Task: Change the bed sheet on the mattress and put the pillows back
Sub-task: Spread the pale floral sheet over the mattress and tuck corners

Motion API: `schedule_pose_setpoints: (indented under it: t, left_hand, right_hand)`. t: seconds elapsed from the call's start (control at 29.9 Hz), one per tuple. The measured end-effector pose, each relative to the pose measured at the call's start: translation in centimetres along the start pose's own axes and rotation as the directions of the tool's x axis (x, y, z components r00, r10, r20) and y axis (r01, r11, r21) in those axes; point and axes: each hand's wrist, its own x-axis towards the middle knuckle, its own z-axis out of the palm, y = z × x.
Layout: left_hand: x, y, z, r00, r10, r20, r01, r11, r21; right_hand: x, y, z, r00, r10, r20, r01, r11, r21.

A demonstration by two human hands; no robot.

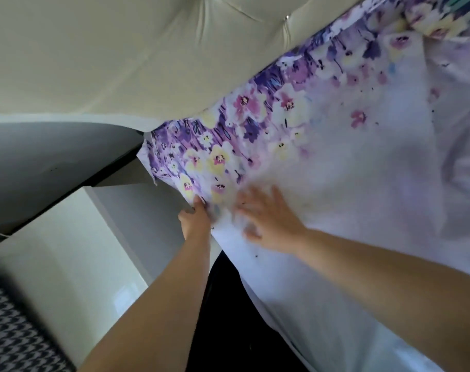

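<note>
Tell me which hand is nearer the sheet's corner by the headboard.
Left. The left hand grips the floral sheet at its edge below that corner; the right hand lies flat farther in.

The left hand (195,220) pinches the floral bed sheet's (322,157) edge while the blurred right hand (268,218) lies flat on it.

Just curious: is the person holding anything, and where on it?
The left hand grips the floral sheet at its side edge; the right hand lies flat on it.

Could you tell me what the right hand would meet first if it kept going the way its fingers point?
The right hand lies flat on the floral sheet, fingers aimed up-left. It would probably slide across the sheet's flowered border, then reach the cream headboard; depth is unclear.
</note>
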Motion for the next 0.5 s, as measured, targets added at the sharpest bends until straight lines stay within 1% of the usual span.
schedule_pose_setpoints:
  t: [0.03, 0.07, 0.1, 0.13, 0.17, 0.2, 0.23, 0.27, 0.3, 0.33, 0.37, 0.4, 0.43, 0.47, 0.5]
  left_hand:
    - [0.0, -0.9, -0.1, 1.000, 0.018, 0.018, -0.019, 0.999, 0.036]
    - [0.1, -1.4, -0.4, 0.997, 0.075, 0.035, -0.078, 0.992, 0.098]
    - [0.1, -1.6, -0.8, 0.990, 0.137, 0.031, -0.141, 0.975, 0.174]
    - [0.2, -1.7, -1.3, 0.981, 0.195, 0.006, -0.191, 0.952, 0.237]
    - [0.3, -1.7, -1.9, 0.969, 0.247, -0.026, -0.231, 0.934, 0.271]
    - [0.3, -1.5, -2.5, 0.956, 0.287, -0.058, -0.260, 0.922, 0.287]
    - [0.3, -1.3, -3.2, 0.942, 0.323, -0.093, -0.282, 0.910, 0.305]
    - [0.2, -1.0, -3.7, 0.929, 0.346, -0.130, -0.292, 0.902, 0.317]
    - [0.0, -0.9, -4.0, 0.919, 0.364, -0.155, -0.300, 0.897, 0.323]
    - [-0.3, -1.0, -4.1, 0.910, 0.380, -0.165, -0.316, 0.895, 0.315]
    - [-0.8, -1.2, -3.9, 0.899, 0.403, -0.171, -0.342, 0.891, 0.299]
    - [-1.4, -1.5, -3.5, 0.882, 0.441, -0.167, -0.383, 0.876, 0.292]
    - [-2.2, -2.1, -3.0, 0.847, 0.510, -0.150, -0.449, 0.838, 0.310]
    - [-3.0, -3.0, -2.3, 0.790, 0.602, -0.114, -0.536, 0.770, 0.347]
    - [-3.9, -4.1, -1.4, 0.715, 0.697, -0.053, -0.626, 0.672, 0.397]
  right_hand:
    - [-2.2, -1.3, 1.7, 0.990, -0.137, 0.042, 0.136, 0.990, 0.023]
    - [-4.2, -2.2, 2.9, 0.963, -0.266, 0.050, 0.262, 0.962, 0.072]
    - [-6.0, -2.9, 3.6, 0.930, -0.367, 0.016, 0.362, 0.922, 0.135]
    - [-7.2, -3.3, 3.8, 0.905, -0.423, -0.037, 0.422, 0.886, 0.192]
    - [-8.1, -3.3, 3.7, 0.903, -0.411, -0.122, 0.429, 0.877, 0.218]
    - [-8.5, -2.8, 3.5, 0.921, -0.333, -0.203, 0.374, 0.902, 0.215]
    - [-8.7, -1.8, 3.2, 0.941, -0.198, -0.275, 0.253, 0.950, 0.183]
    - [-8.8, -0.3, 2.9, 0.947, -0.020, -0.321, 0.068, 0.988, 0.139]
    - [-9.0, 1.3, 2.6, 0.924, 0.184, -0.335, -0.150, 0.981, 0.124]
    - [-9.5, 2.7, 2.5, 0.887, 0.355, -0.297, -0.326, 0.935, 0.141]
    - [-10.3, 3.3, 2.8, 0.865, 0.446, -0.229, -0.419, 0.894, 0.159]
    - [-11.5, 3.2, 3.8, 0.872, 0.465, -0.151, -0.442, 0.882, 0.166]
    - [-12.8, 2.5, 5.4, 0.893, 0.440, -0.094, -0.423, 0.892, 0.159]
    - [-14.4, 1.2, 7.1, 0.918, 0.394, -0.050, -0.384, 0.913, 0.140]
    - [-16.4, -0.4, 8.6, 0.935, 0.354, -0.019, -0.349, 0.928, 0.133]
